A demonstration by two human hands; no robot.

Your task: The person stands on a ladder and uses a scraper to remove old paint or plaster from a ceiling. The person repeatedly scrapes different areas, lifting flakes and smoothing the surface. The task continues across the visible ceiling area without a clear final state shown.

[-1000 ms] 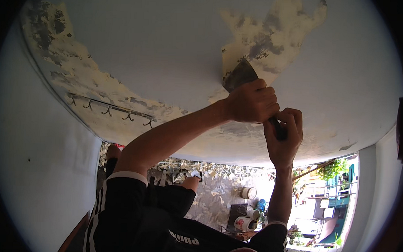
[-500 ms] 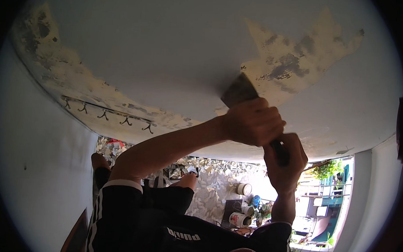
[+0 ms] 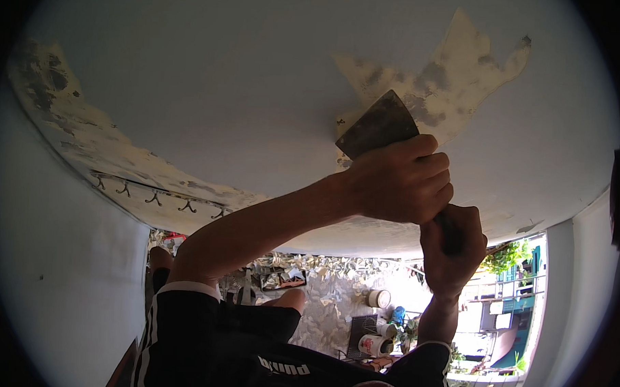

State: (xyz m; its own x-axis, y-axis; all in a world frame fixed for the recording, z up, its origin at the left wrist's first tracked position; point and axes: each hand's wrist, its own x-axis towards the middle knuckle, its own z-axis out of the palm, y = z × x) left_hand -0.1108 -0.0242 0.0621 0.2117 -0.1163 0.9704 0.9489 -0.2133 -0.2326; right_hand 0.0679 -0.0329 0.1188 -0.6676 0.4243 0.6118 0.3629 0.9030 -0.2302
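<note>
A wide-bladed scraper (image 3: pixel 380 126) is in both my hands, its dark blade angled up and to the left against the wall. My left hand (image 3: pixel 402 182) is wrapped round it just below the blade. Lower down, my right hand (image 3: pixel 455 250) closes round the dark handle, most of which the fingers hide. Behind the blade, a jagged bare patch (image 3: pixel 457 76) shows cream and grey where the blue-grey paint (image 3: pixel 212 74) is gone. The blade covers part of that patch's lower left edge.
A rail of hooks (image 3: pixel 154 199) runs along the stripped lower left wall. Paint flakes litter the floor (image 3: pixel 326 307) below. Buckets (image 3: pixel 379 298) and a dark rack (image 3: pixel 361 332) stand there. On the right, an opening (image 3: pixel 504 309) shows plants and bright daylight.
The scraper and both hands have shifted slightly right, and the blade is sharper now. The wall patch sits further left and higher in view. Both hands keep their hold.
</note>
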